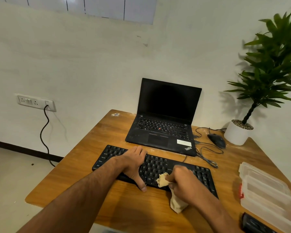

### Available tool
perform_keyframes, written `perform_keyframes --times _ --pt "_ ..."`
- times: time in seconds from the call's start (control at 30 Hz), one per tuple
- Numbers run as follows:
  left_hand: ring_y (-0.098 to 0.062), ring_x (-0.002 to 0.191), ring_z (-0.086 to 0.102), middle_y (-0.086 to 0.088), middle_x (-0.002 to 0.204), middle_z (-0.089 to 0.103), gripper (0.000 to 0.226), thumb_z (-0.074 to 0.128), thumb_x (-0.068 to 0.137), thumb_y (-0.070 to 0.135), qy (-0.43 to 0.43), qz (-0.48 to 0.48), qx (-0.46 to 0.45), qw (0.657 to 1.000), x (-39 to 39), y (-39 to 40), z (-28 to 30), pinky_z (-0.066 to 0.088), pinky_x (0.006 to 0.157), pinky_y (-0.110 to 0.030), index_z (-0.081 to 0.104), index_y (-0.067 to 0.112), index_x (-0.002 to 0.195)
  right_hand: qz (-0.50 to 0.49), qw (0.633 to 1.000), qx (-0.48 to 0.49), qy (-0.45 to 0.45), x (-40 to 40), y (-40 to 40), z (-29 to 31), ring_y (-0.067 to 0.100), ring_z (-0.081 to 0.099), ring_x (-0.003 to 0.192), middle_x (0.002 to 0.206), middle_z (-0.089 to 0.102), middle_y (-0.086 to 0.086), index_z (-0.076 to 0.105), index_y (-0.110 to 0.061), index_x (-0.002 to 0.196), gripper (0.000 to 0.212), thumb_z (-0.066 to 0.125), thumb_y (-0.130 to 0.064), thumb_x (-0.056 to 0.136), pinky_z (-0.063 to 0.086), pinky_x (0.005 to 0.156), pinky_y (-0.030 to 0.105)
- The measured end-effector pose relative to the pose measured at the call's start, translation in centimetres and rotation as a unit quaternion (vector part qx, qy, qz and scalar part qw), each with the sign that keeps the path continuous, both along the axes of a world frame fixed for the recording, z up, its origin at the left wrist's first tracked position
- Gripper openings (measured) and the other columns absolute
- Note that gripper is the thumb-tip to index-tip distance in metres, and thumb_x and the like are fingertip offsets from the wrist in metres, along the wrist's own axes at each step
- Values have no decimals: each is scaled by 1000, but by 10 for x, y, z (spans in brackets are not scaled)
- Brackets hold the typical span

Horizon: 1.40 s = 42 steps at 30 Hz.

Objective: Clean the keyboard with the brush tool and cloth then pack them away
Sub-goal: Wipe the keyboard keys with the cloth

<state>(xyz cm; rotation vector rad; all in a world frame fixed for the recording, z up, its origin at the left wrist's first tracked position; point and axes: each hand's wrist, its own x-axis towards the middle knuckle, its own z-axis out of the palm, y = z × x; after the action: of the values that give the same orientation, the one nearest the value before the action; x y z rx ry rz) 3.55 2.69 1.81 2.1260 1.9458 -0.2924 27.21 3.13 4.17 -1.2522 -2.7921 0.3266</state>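
Note:
A black keyboard (160,167) lies across the wooden desk (94,179) in front of me. My left hand (133,163) rests flat on its left half, fingers straight, thumb stretched over the front edge. My right hand (181,179) grips a bunched beige cloth (163,180) and presses it on the keys near the front middle; the cloth's tail hangs out below my fist onto the desk. A clear plastic case (265,190) lies at the right edge. A dark object (254,223) sits at the bottom right corner; I cannot tell what it is.
An open black laptop (165,132) stands behind the keyboard. A black mouse (217,140) and tangled cables (207,157) lie to its right. A potted plant (238,132) stands at the far right corner. A wall socket (35,102) with a black cord is on the left.

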Motion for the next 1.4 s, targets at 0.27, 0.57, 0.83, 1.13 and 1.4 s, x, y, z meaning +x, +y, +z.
perform_keyframes --times 0.27,0.57,0.83,1.13,1.4 --pt "-34 150 24 -10 163 24 136 85 64 75 -34 -15 -21 999 32 15 8 23 127 -53 16 11 162 -97 989 21 110 6 32 36 -4 50 87 103 65 -17 74 -30 115 25 72 -21 91 39 76 10" --pt "-28 147 27 -8 161 26 140 80 62 83 -33 -28 7 999 30 15 0 27 126 -45 15 12 164 -42 995 82 -27 -33 33 -2 24 54 110 120 54 8 68 -12 117 25 59 -7 94 49 95 36" --pt "-29 148 26 -7 163 24 140 80 62 82 -38 -28 8 999 30 16 -3 25 127 -46 14 11 164 -54 993 24 -103 -12 4 8 21 60 105 117 59 6 60 -14 116 26 67 -16 91 54 89 33" --pt "-30 149 24 -8 164 23 141 81 61 82 -38 -22 -4 999 31 17 -3 24 127 -47 14 12 164 -168 978 104 66 -37 62 -14 21 66 96 108 64 5 75 -16 104 17 69 -22 90 58 81 32" --pt "-30 153 19 -8 167 17 141 80 63 82 -42 -24 -17 999 28 18 -1 24 127 -51 11 14 165 -164 981 102 33 -20 75 -9 13 66 91 97 71 -5 77 -27 92 10 78 -22 84 58 77 30"
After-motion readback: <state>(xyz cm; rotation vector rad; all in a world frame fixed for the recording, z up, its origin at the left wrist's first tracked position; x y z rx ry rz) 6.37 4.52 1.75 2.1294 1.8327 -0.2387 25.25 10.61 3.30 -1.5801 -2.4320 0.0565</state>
